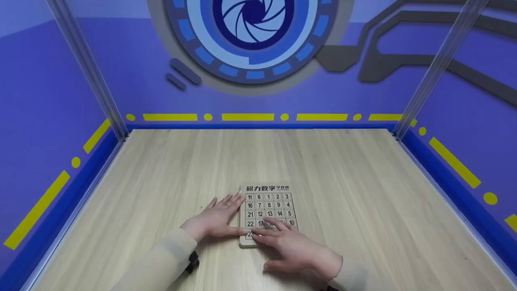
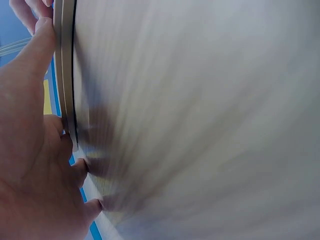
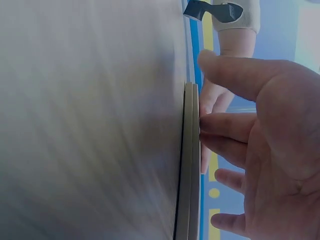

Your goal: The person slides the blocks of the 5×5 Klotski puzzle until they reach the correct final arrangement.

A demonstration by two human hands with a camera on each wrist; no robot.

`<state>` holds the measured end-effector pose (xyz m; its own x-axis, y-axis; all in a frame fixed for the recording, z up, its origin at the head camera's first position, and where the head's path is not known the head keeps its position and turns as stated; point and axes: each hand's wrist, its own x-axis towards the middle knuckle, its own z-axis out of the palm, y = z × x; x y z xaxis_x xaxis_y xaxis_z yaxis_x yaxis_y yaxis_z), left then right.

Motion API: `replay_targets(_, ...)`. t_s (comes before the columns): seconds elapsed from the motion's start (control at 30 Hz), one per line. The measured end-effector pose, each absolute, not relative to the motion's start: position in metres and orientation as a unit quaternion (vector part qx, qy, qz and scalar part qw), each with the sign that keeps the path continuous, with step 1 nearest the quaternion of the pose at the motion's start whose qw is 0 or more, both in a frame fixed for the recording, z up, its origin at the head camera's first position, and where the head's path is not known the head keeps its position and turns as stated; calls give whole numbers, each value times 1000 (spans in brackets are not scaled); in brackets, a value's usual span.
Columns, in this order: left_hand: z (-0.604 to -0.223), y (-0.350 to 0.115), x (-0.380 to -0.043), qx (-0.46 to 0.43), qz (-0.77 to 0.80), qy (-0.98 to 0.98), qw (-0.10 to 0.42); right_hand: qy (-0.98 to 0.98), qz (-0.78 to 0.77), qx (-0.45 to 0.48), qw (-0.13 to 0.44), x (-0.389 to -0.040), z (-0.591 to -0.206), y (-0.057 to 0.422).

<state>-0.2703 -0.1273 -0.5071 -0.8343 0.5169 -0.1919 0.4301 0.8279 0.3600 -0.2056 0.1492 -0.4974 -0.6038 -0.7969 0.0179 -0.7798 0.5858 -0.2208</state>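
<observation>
Looks forward and down from head, well back, across surface (image 1: pixel 161 182) to rear wall (image 1: pixel 133 60). From each wrist, looks low and close, rolled sideways, along edge of number board (image 1: pixel 270 205). Overlaps in all three on number board and left grip (image 1: pixel 218 216).

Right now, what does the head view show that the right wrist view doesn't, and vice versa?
Only the head view shows the numbered tiles and printed title on the magnetic number sliding puzzle, plus the aperture emblem on the back wall.
Only the right wrist view shows the palm side of the right hand.
Both show the puzzle, right hand, left hand, left sleeve and black device beside it.
</observation>
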Motion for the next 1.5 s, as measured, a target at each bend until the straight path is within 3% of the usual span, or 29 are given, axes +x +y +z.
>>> replay_targets(0.83,-505,-127,-270,255,151,944,143,895,-120,-427,40,-208,-497,171)
replay_targets(1.5,-505,-128,-270,253,158,943,148,907,-119,-399,64,-225,-496,141)
